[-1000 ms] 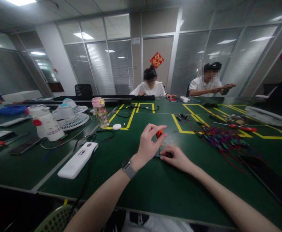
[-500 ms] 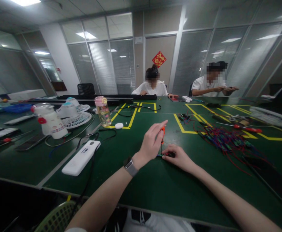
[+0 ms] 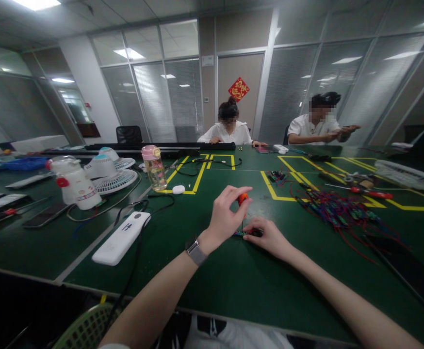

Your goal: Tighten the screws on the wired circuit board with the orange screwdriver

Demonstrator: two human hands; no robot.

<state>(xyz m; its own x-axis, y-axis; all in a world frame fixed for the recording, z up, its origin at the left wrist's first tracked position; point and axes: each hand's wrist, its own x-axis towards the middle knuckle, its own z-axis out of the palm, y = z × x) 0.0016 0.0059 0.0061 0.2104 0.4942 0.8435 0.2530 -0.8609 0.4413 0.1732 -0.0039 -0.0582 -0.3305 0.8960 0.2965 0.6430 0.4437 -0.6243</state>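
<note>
My left hand (image 3: 225, 209), with a watch on its wrist, is curled round the orange handle of an upright screwdriver (image 3: 243, 198). Its thin shaft points straight down at a small green circuit board (image 3: 238, 233) on the table. From the right, my right hand (image 3: 268, 236) pinches the board's edge and steadies it. A dark piece (image 3: 256, 232) shows under those fingers; I cannot make out what it is. The exact spot where the screwdriver tip meets the board is too small to see.
A heap of wired circuit boards (image 3: 337, 208) lies right, near a red-handled screwdriver (image 3: 375, 193). Left are a white power bank (image 3: 121, 238) with a cable, a pink-lidded bottle (image 3: 154, 167), a white bottle (image 3: 77, 184) and fan parts (image 3: 115, 180). Two people sit across the green table (image 3: 204, 295).
My left hand's fingers have shifted and opened slightly round the handle, showing more of its orange top. My right hand and the board stay in place.
</note>
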